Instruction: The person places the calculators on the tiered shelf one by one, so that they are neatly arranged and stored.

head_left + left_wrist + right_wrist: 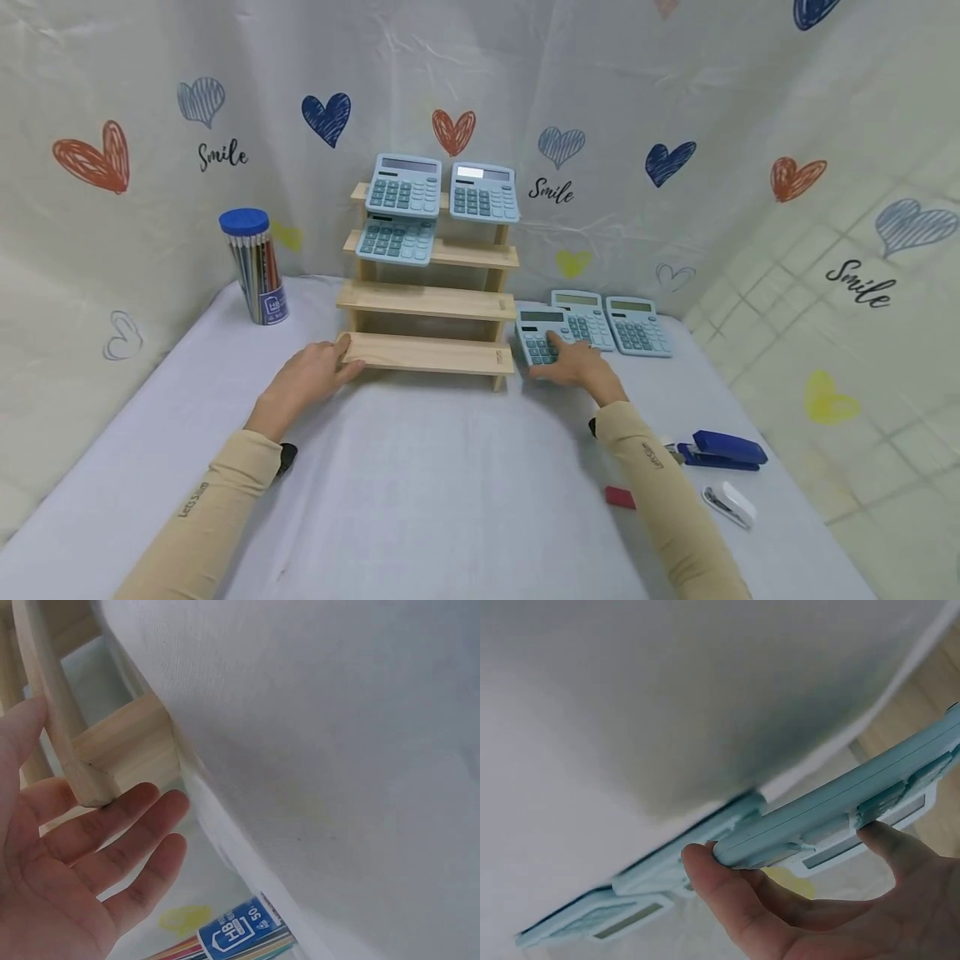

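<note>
My right hand [573, 365] grips a light blue calculator [542, 317] by its near edge, just right of a tiered wooden shelf [427, 352]. In the right wrist view that calculator is tilted, its lower edge between thumb and fingers. At the left end of the lowest tier, my left hand [309, 379] holds the board, the thumb on one face and the index finger behind it in the left wrist view. Two calculators, one left [405, 185] and one right [484, 192], lean on the top tier. A third calculator [396, 240] sits on the second tier at left.
Two more calculators, a nearer one [592, 321] and a farther-right one [638, 327], lie right of the shelf. A blue-lidded pencil tub [255, 267] stands at left. At right lie a blue stapler [723, 450], a white stapler [730, 503] and a small red box [620, 497].
</note>
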Tool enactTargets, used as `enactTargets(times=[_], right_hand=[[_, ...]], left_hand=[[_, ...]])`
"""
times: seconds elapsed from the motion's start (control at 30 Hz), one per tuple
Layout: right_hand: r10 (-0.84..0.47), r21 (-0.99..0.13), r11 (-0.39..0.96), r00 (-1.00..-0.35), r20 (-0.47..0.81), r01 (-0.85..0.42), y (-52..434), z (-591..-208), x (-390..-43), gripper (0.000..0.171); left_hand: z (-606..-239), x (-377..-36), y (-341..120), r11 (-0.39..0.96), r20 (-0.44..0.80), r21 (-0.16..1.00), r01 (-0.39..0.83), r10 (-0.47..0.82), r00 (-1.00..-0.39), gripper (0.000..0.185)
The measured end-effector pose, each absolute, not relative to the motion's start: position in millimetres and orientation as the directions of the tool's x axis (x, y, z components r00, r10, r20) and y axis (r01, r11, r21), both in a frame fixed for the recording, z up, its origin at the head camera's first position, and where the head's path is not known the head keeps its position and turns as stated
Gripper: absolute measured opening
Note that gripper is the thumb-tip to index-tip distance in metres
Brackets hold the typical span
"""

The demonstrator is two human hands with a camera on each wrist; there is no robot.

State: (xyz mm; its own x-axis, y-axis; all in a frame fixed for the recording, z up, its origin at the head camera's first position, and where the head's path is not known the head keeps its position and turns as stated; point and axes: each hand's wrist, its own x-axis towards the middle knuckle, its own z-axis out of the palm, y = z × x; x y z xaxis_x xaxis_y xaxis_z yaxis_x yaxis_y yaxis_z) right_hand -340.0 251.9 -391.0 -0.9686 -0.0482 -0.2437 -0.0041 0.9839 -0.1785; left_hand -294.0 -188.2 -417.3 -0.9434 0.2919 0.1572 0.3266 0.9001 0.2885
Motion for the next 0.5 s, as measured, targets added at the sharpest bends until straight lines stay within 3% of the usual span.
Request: enactTargets(times=[0.27,0.5], right_hand=[[-0.068,-0.184,0.982,-0.989,-0.134,-0.042,270,-354,-327,0.103],[-0.091,-0.137,0.987,-0.992,-0.081,-0.08,256,-317,-319,0.102]], left_hand=[[-416,-293,-189,0.899,0.155,0.289,0.33,0.296,-0.943,0.066],[-417,-295,-189,0.894,0.153,0.295,0.337,0.304,-0.94,0.065]])
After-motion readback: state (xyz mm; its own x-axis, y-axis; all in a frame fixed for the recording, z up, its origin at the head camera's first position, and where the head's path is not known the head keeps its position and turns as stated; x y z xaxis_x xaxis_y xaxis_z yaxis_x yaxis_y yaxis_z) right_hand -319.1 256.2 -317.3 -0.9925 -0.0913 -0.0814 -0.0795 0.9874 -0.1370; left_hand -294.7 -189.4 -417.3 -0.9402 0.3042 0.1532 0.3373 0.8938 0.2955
